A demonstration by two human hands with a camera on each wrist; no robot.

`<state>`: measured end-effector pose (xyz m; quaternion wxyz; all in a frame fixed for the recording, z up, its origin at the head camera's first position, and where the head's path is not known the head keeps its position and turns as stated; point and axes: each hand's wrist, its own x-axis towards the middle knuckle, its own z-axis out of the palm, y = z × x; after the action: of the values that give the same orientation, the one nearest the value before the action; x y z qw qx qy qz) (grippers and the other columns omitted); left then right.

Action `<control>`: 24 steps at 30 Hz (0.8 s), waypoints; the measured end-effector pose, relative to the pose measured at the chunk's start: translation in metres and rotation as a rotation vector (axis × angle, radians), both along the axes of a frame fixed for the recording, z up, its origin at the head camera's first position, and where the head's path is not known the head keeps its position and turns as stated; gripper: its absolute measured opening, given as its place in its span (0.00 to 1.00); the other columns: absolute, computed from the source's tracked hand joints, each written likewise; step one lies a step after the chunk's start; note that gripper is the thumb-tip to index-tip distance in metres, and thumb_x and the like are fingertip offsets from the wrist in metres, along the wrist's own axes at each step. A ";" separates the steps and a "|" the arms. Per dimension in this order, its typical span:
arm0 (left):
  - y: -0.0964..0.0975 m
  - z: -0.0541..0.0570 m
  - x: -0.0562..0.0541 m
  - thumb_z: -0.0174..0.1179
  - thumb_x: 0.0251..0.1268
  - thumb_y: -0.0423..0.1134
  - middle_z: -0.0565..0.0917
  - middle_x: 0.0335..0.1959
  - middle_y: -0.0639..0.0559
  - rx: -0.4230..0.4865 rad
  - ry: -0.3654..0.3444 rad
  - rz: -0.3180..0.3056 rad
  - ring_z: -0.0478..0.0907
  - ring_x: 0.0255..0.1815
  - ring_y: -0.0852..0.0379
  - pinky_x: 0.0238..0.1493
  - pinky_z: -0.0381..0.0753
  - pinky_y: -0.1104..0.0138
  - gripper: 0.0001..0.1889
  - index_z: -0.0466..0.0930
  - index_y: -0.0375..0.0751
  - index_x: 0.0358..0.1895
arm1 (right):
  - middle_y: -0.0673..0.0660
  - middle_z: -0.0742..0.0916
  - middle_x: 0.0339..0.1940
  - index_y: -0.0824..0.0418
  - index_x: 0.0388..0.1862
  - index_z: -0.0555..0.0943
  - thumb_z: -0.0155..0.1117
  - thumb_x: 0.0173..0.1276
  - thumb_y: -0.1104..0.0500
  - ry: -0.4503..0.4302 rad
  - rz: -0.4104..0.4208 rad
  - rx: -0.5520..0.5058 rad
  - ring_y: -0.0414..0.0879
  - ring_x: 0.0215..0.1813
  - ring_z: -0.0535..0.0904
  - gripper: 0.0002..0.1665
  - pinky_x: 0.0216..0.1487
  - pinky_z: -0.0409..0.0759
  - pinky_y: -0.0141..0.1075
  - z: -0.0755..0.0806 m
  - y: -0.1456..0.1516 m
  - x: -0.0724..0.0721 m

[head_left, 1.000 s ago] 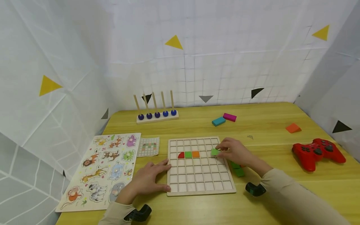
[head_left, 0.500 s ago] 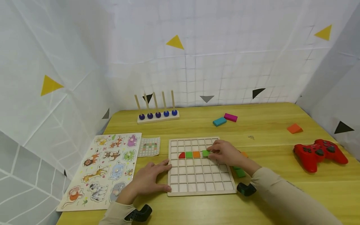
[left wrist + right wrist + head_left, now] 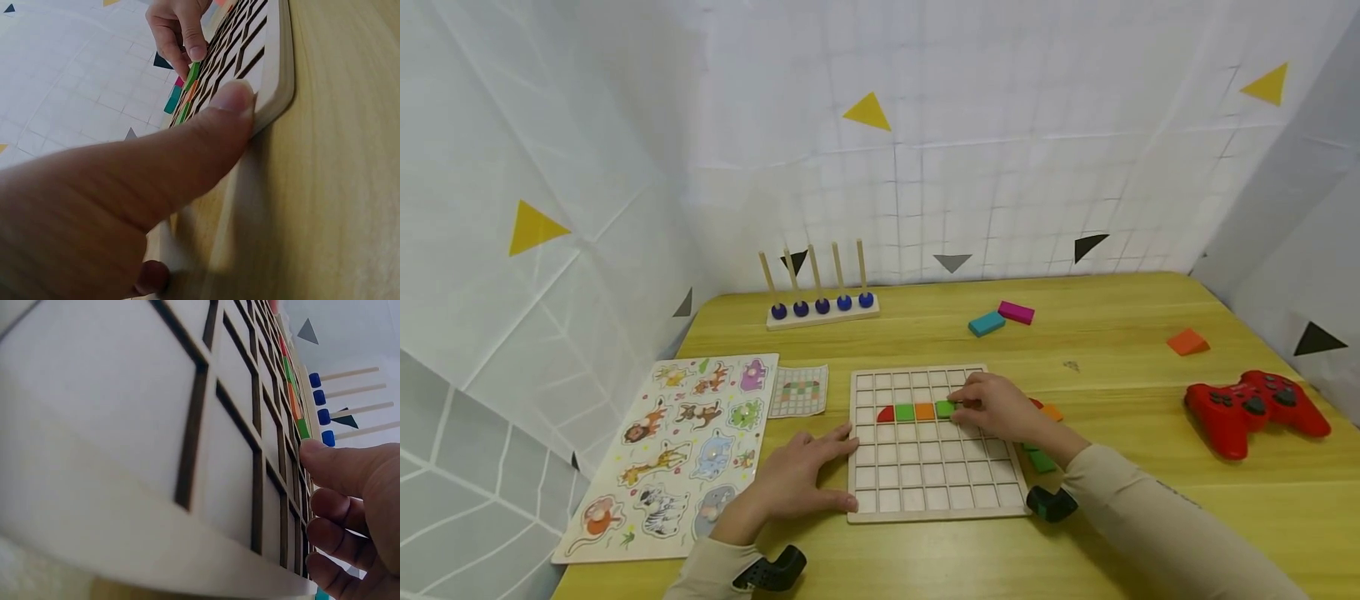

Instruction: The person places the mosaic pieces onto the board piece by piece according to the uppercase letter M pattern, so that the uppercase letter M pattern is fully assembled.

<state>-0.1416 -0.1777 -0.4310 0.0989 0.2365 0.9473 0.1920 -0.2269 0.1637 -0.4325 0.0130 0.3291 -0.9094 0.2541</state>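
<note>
A wooden grid board (image 3: 917,477) lies on the table, with a red quarter-round tile (image 3: 887,414), a green tile (image 3: 906,412) and an orange tile (image 3: 924,411) in one row. My right hand (image 3: 996,407) pinches another green square tile (image 3: 945,409) between thumb and finger, at the cell right of the orange one. In the left wrist view that green tile (image 3: 192,76) is tilted under the fingertips. My left hand (image 3: 801,475) touches the board's left edge, its fingers spread and its thumb (image 3: 231,100) against the rim.
Loose green tiles (image 3: 1040,458) and an orange one (image 3: 1052,412) lie right of the board. Left are a pattern card (image 3: 798,392) and an animal puzzle (image 3: 688,467). Behind stand a peg rack (image 3: 823,312) and a teal block (image 3: 987,323). A red game controller (image 3: 1255,412) sits far right.
My right hand has moved left across the board with the green tile, bringing it from near the right side to beside the orange tile. My left hand has stayed at the board's edge.
</note>
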 end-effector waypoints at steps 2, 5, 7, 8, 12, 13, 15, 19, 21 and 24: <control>0.000 0.000 0.000 0.65 0.51 0.69 0.64 0.77 0.57 -0.001 0.002 0.000 0.67 0.45 0.57 0.34 0.63 0.69 0.41 0.71 0.59 0.70 | 0.51 0.84 0.35 0.63 0.50 0.87 0.69 0.65 0.57 0.000 0.001 0.001 0.36 0.32 0.70 0.17 0.33 0.71 0.29 0.001 -0.001 0.001; 0.000 0.000 0.000 0.65 0.51 0.69 0.64 0.77 0.57 -0.004 0.006 -0.002 0.68 0.45 0.57 0.34 0.63 0.69 0.41 0.71 0.59 0.70 | 0.52 0.84 0.35 0.64 0.51 0.86 0.69 0.65 0.57 -0.003 -0.001 0.000 0.35 0.32 0.70 0.18 0.32 0.71 0.29 0.001 -0.001 0.001; 0.000 -0.001 0.000 0.65 0.51 0.69 0.64 0.77 0.57 -0.005 0.006 -0.001 0.68 0.45 0.57 0.34 0.63 0.69 0.41 0.71 0.59 0.70 | 0.52 0.83 0.35 0.64 0.51 0.86 0.69 0.65 0.57 -0.003 -0.003 0.000 0.35 0.32 0.70 0.18 0.32 0.71 0.29 0.002 -0.002 0.001; 0.000 -0.001 0.000 0.65 0.51 0.69 0.64 0.77 0.57 -0.005 0.005 -0.001 0.68 0.45 0.57 0.34 0.63 0.69 0.41 0.71 0.59 0.70 | 0.52 0.83 0.35 0.64 0.51 0.86 0.69 0.65 0.57 -0.002 -0.005 -0.001 0.35 0.32 0.70 0.18 0.32 0.71 0.29 0.002 -0.002 0.001; -0.001 -0.002 0.000 0.64 0.51 0.70 0.64 0.77 0.58 -0.003 0.002 0.003 0.67 0.45 0.57 0.34 0.63 0.68 0.41 0.71 0.59 0.70 | 0.52 0.83 0.34 0.63 0.49 0.87 0.70 0.64 0.57 0.011 -0.012 0.001 0.36 0.32 0.70 0.17 0.33 0.71 0.29 0.001 -0.002 0.001; -0.001 -0.002 0.000 0.64 0.51 0.70 0.64 0.77 0.58 -0.004 0.002 0.003 0.67 0.45 0.57 0.34 0.63 0.69 0.41 0.71 0.60 0.70 | 0.52 0.84 0.34 0.63 0.49 0.87 0.70 0.64 0.56 0.017 -0.009 -0.001 0.36 0.32 0.70 0.17 0.33 0.70 0.29 0.001 -0.002 0.000; -0.001 -0.002 0.000 0.64 0.51 0.70 0.64 0.77 0.58 -0.004 0.004 0.003 0.67 0.45 0.58 0.33 0.63 0.69 0.41 0.71 0.60 0.70 | 0.52 0.84 0.34 0.62 0.47 0.88 0.71 0.64 0.56 0.027 -0.005 0.001 0.36 0.32 0.70 0.16 0.33 0.70 0.29 0.000 -0.002 0.000; -0.001 -0.002 0.000 0.64 0.51 0.70 0.64 0.77 0.59 -0.004 0.004 0.005 0.66 0.44 0.58 0.33 0.63 0.69 0.42 0.70 0.60 0.70 | 0.51 0.84 0.35 0.62 0.48 0.88 0.70 0.64 0.56 0.024 -0.016 -0.002 0.36 0.32 0.70 0.16 0.33 0.70 0.30 -0.001 -0.001 0.000; 0.000 -0.001 0.000 0.65 0.51 0.70 0.64 0.77 0.59 -0.004 0.004 0.006 0.67 0.44 0.58 0.33 0.63 0.69 0.42 0.71 0.60 0.70 | 0.51 0.84 0.35 0.62 0.49 0.87 0.70 0.65 0.56 0.000 -0.042 -0.016 0.37 0.32 0.70 0.17 0.32 0.71 0.30 0.001 0.002 -0.001; 0.000 0.000 0.001 0.65 0.51 0.69 0.64 0.77 0.58 -0.003 0.002 0.004 0.67 0.45 0.58 0.34 0.63 0.69 0.41 0.71 0.59 0.70 | 0.51 0.83 0.34 0.63 0.51 0.86 0.69 0.66 0.57 -0.039 -0.105 -0.047 0.38 0.32 0.71 0.17 0.31 0.71 0.30 0.008 0.015 -0.003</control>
<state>-0.1409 -0.1778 -0.4312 0.0981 0.2347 0.9481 0.1906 -0.2297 0.1789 -0.4246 0.0162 0.2756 -0.9193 0.2806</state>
